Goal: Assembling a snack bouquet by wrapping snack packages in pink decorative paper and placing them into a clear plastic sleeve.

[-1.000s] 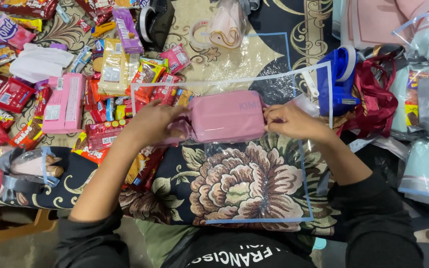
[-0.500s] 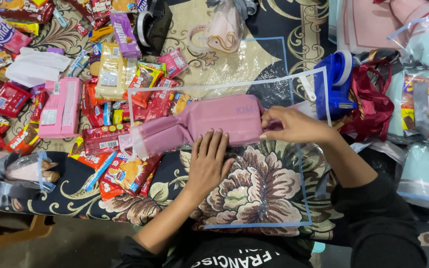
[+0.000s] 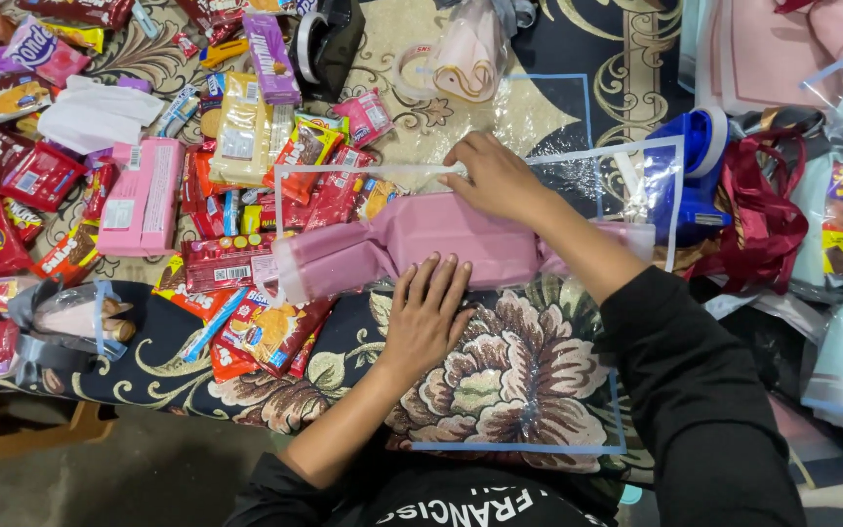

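The pink wrapped bundle (image 3: 441, 249) lies across the clear plastic sheet (image 3: 578, 390) on the patterned table (image 3: 558, 88), just beside the heap of snack packets (image 3: 246, 146). To roll it tight, the sheet's far edge should probably come over evenly while the bundle is kept pinned. The left hand (image 3: 426, 317) lies flat, fingers spread wide, pressing the bundle's near side. The right hand (image 3: 495, 176) reaches across, forearm over the bundle, fingers pinching the sheet's far edge
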